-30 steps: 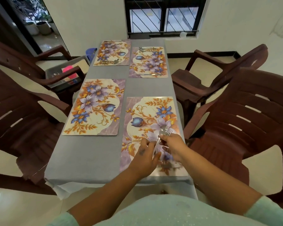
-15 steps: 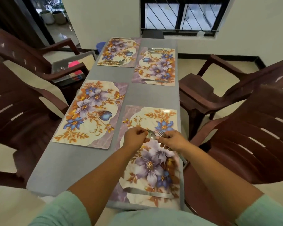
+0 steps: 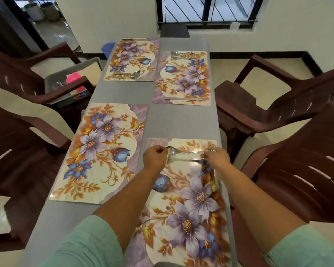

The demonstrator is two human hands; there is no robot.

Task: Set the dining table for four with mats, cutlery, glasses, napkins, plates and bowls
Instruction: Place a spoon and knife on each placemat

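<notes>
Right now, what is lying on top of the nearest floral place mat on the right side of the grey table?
On the floral place mat, a metal spoon and a fork lie along its far edge. The left hand covers the spoon's tip; the right hand hides the fork's handle.

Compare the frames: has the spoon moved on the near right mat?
Yes. The spoon has gone from the mat's middle to its far edge, farther from the person, and lies crosswise there.
</notes>
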